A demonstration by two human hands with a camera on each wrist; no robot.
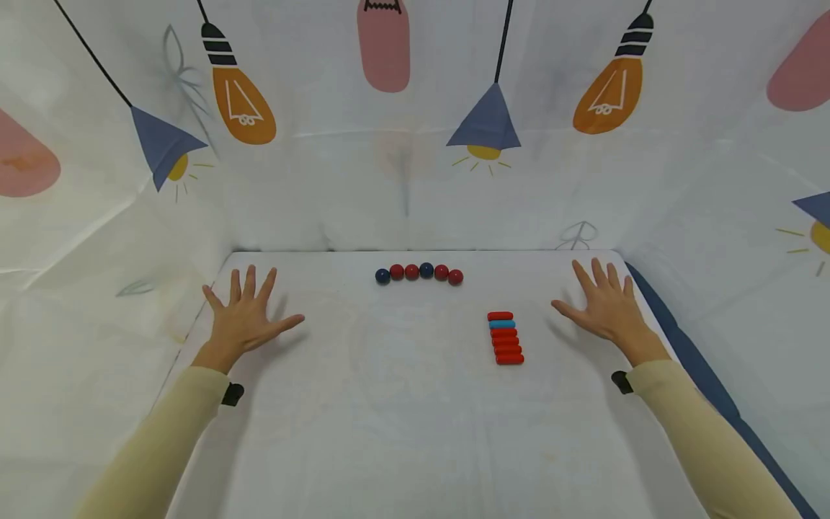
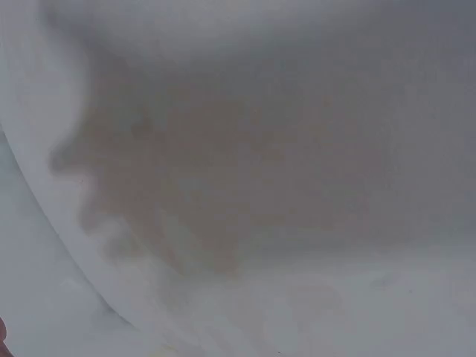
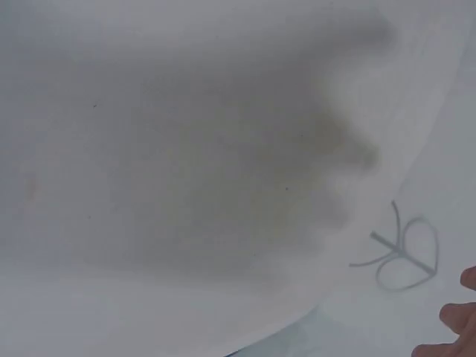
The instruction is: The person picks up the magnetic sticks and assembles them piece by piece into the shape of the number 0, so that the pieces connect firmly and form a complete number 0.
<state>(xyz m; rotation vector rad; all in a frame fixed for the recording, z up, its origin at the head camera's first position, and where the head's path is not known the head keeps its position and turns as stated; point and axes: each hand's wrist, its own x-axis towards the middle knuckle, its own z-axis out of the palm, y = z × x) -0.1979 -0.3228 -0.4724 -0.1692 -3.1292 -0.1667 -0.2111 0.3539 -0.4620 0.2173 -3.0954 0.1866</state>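
My left hand [image 1: 243, 322] is spread with straight fingers above the left side of the white table, holding nothing. Above the right side, my right hand [image 1: 609, 311] is likewise spread and holds nothing. Several red and dark blue balls [image 1: 411, 272] form a slightly arched row at the far middle. Nearer to the right hand, but apart from it, several short red sticks [image 1: 506, 342] and one light blue stick [image 1: 502, 325] lie stacked in a column. Only fingertips [image 3: 460, 317] show in the right wrist view, at the lower right. Both wrist views mostly show hand shadows.
The white table [image 1: 402, 432] meets a white cloth backdrop [image 1: 311, 187] printed with lamps and bulbs at its far edge. Cloth also rises on both sides. Dark blue material [image 1: 697, 357] runs along the right edge. Each wrist bears a small black device [image 1: 233, 394].
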